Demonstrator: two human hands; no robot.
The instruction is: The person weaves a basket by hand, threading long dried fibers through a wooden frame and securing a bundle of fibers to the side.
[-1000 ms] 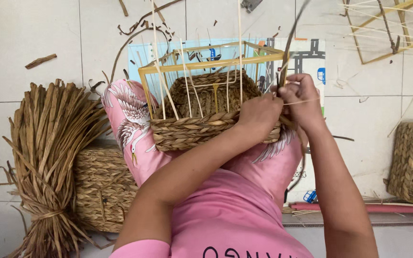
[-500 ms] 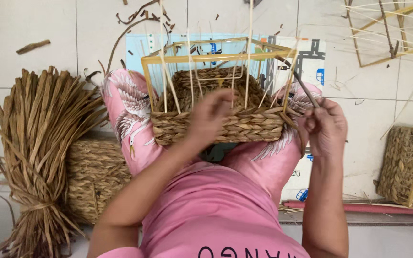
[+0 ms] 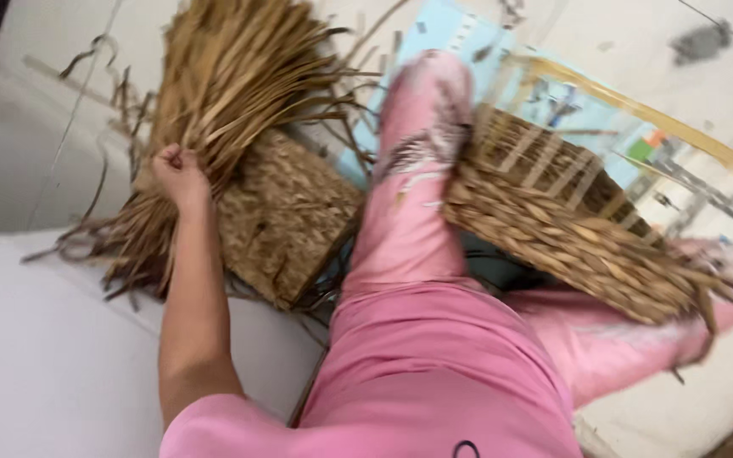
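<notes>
While half-woven basket on lap, left hand in straw bundle

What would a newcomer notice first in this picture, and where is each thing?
First, the big bundle of dried straw at upper left, where the left hand closes on its strands. Next, the half-woven basket at right, tilted across the pink-clad legs. Between them, beside the bundle, lies a flat woven piece on the floor. The right hand is out of view.

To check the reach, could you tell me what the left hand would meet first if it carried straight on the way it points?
The left hand already sits at the bundle of dried reeds; going on, it would likely push deeper into it.
</notes>
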